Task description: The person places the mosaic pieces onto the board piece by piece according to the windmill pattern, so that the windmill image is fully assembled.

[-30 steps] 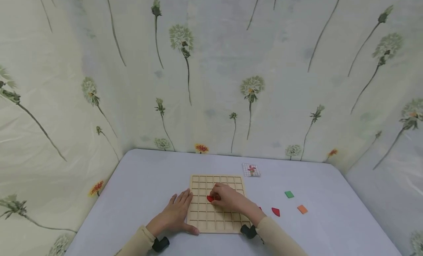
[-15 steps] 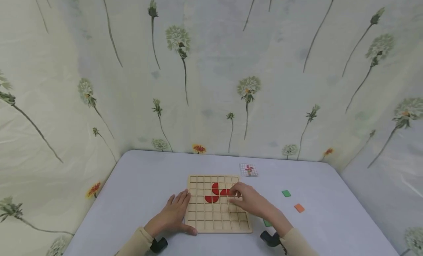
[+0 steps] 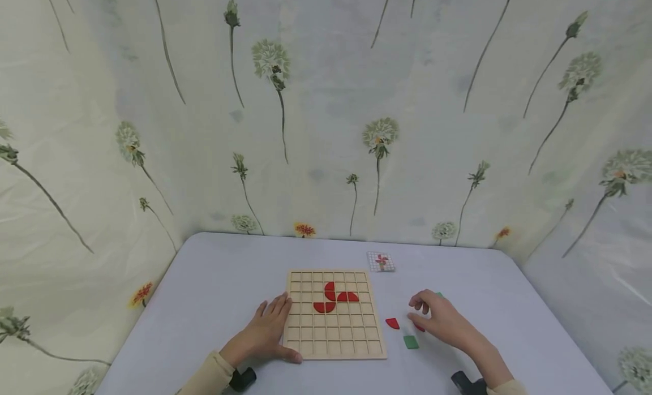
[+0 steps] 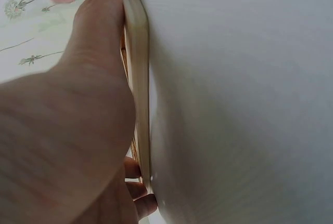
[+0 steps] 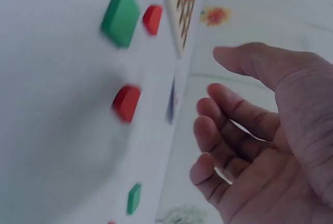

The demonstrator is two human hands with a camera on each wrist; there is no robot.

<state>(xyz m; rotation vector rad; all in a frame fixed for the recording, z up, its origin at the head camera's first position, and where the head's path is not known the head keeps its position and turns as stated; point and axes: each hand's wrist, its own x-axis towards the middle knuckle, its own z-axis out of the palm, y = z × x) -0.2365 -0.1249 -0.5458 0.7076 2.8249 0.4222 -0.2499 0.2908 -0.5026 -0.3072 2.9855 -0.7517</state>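
A square wooden grid board lies on the table, with several red quarter-round tiles set in cells around its middle. My left hand rests along the board's left edge, fingers spread and thumb at the near left corner. Right of the board, my right hand hovers over the table, its fingers loosely bent and holding nothing. Below it lies a red quarter-round tile, partly covered by the hand in the head view. Another loose red tile and a green square tile lie between board and hand.
Behind the board's far right corner lies a small pattern card with a printed grid and red shape. A second green tile is beyond the right hand. Flower-printed cloth rises behind the white table.
My right hand has left the board and moved right over the loose tiles, uncovering the red tiles in the grid. My left hand stays at the board's edge. The head view shifts slightly.
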